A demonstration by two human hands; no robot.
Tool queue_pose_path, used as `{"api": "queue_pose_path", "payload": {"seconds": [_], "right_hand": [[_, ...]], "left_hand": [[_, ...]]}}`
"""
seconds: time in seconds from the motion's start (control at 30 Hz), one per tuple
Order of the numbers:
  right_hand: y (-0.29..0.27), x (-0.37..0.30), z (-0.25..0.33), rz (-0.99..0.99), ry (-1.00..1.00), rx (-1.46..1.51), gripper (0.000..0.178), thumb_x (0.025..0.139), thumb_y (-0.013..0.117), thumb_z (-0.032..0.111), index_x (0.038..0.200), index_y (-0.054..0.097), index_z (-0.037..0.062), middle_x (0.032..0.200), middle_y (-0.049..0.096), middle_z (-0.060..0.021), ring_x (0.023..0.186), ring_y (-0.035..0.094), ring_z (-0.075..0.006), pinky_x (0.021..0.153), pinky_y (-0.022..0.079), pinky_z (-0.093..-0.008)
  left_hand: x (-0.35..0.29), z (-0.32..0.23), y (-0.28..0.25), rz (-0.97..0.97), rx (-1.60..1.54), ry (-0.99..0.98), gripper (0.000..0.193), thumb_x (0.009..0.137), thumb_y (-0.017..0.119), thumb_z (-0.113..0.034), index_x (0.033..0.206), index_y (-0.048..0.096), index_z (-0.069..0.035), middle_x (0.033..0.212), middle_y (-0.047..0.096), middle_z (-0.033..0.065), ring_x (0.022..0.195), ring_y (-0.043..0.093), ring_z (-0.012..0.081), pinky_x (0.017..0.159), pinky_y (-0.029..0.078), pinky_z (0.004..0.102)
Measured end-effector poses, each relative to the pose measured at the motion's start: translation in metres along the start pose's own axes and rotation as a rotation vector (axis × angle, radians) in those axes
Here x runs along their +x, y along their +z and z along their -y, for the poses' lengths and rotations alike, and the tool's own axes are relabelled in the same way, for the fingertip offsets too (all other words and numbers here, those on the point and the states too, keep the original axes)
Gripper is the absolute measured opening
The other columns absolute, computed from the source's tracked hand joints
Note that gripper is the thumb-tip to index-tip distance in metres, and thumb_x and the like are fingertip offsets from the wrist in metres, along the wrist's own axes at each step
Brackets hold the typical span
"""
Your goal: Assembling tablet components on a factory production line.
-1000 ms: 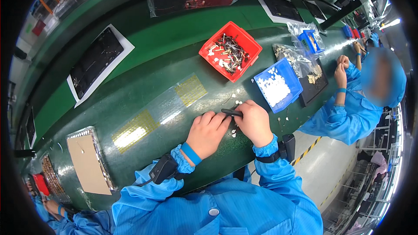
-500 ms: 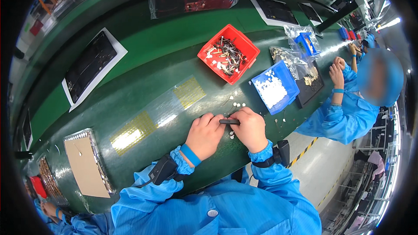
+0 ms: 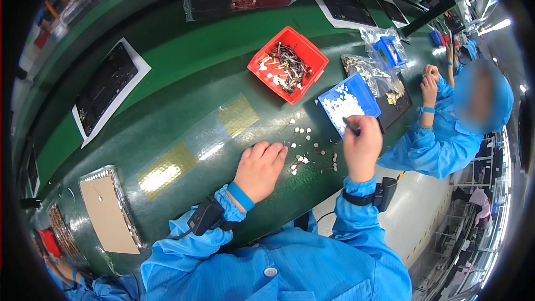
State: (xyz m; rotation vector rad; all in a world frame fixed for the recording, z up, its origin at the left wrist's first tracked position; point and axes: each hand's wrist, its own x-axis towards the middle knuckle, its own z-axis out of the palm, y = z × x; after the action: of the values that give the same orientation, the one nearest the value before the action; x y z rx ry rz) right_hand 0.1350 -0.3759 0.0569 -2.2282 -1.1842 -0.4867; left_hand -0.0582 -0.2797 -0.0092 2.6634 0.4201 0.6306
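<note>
r hand point(image 3: 363, 142): closed in a pinch round a blk pen-like tool point(image 3: 351, 126), at near edge of blue bin point(image 3: 365, 97). tool end pokes up over that edge; can't tell if it touches bin or contents. l hand point(image 3: 260, 170): palm down on green bench point(image 3: 184, 189), left & nearer than bin, fingers part bent & close tog. can't tell if anything's under them. blk box strapped on each wrist.

bin has lots of small wht bits point(image 3: 340, 106). loose wht discs point(image 3: 301, 130), some w/ thin leads, scattered on bench left & near side of bin.

red bin point(image 3: 304, 50): left & a bit beyond blue bin, mix of blk, brass-col & wht bits. clear bag point(image 3: 379, 75) w/ bits: right beside bin, far side, partly over dark tray point(image 3: 390, 117) w/ gold-ish bits. sm blue box point(image 3: 381, 44): beyond bin, to right.

further left of bin: yellow gridded film point(image 3: 238, 116), 2nd yellow piece point(image 3: 167, 170) more left; then tan card point(image 3: 108, 214), far left. blk panel point(image 3: 108, 86) on wht sheet well left too. co-worker point(image 3: 446, 145) in blue, right of bin, hands tog.
</note>
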Motion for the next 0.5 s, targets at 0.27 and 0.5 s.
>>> {"api": "queue_pose_path", "payload": {"seconds": [0.27, 0.5], "right_hand": [[-0.007, -0.023, 0.017, 0.397, -0.019, 0.221, 0.016, 0.063, 0.062, 0.002, 0.078, 0.064, 0.0071, 0.078, 0.057, -0.0091, 0.071, 0.058, -0.028, 0.062, 0.047, -0.0352], [0.02, -0.041, 0.028, 0.598, -0.168, 0.214, 0.017, 0.06, 0.066, 0.003, 0.077, 0.066, 0.0067, 0.073, 0.057, -0.0074, 0.067, 0.058, -0.0272, 0.058, 0.046, -0.0344]], "left_hand": [[-0.003, -0.002, -0.004, -0.061, -0.067, 0.006, 0.037, 0.068, 0.053, -0.007, 0.104, 0.059, -0.007, 0.107, 0.053, 0.0037, 0.097, 0.048, 0.024, 0.078, 0.042, 0.0361], [-0.009, -0.002, -0.004, 0.078, -0.084, 0.064, 0.024, 0.071, 0.055, -0.011, 0.094, 0.063, -0.009, 0.102, 0.054, 0.0033, 0.097, 0.048, 0.0233, 0.076, 0.042, 0.0354]]}}
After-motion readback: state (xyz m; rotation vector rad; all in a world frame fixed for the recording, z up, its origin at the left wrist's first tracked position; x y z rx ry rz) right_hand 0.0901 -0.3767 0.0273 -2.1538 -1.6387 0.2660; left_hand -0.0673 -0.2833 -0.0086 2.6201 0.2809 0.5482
